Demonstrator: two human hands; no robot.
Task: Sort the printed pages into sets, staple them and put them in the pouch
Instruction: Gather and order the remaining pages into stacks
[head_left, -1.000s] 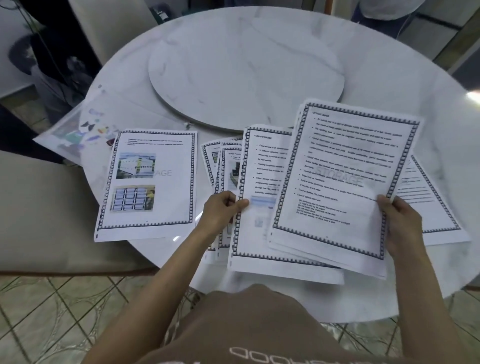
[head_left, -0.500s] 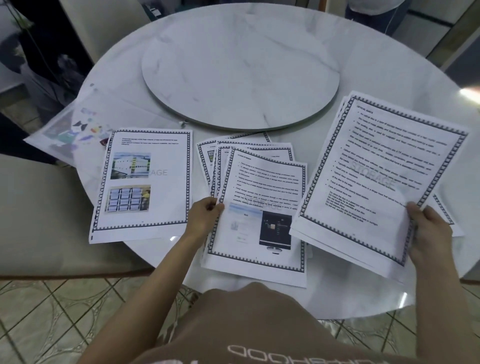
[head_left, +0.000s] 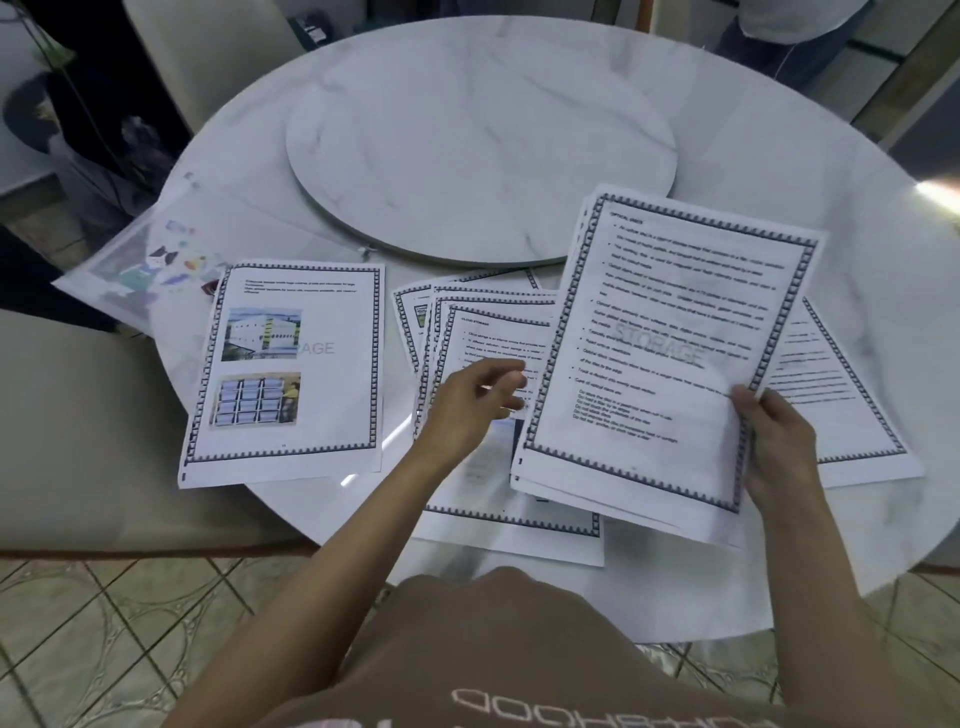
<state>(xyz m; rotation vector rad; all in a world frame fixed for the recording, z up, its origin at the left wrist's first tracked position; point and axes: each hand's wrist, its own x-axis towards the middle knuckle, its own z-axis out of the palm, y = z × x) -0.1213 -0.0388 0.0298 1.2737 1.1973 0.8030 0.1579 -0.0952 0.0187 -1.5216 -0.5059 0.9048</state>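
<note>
Moved: the held stack (head_left: 665, 353) has swung back leftward and now overlaps the middle pile (head_left: 488, 338). The left hand (head_left: 475, 402) has come off that pile's edge and lifted toward the stack. Nearest item: right hand (head_left: 774, 452), thumb on top and fingers curled under the stack's lower right corner, holding several bordered text pages tilted above the table (head_left: 810, 156). Left hand: above the middle pile, fingers loosely bent and holding nothing, blurred by motion. Middle pile: fanned sheets lying flat, its near edge reaching past the table's rim. Picture page (head_left: 291, 364): to the left and apart from the middle pile, flat, with two photographs on top. Right pile (head_left: 841, 405): flat on the table, partly covered by the held stack. Pouch (head_left: 150, 260): clear plastic with cartoon prints, flat at the table's far left edge and just beyond the picture page. No pages can be seen in it. Turntable (head_left: 478, 150): round marble disc at the table's centre, behind all the paper. Stapler: not seen. Step in hand, by judgement: sorting, at an early stage, since the piles are loose and nothing looks stapled or pouched. Next move, by judgement: the left fingers pinch the top sheet alone off the held stack, the heading is checked, and the sheet goes on the matching pile. Thin sheets cling together, so the grip should separate one page only.
</note>
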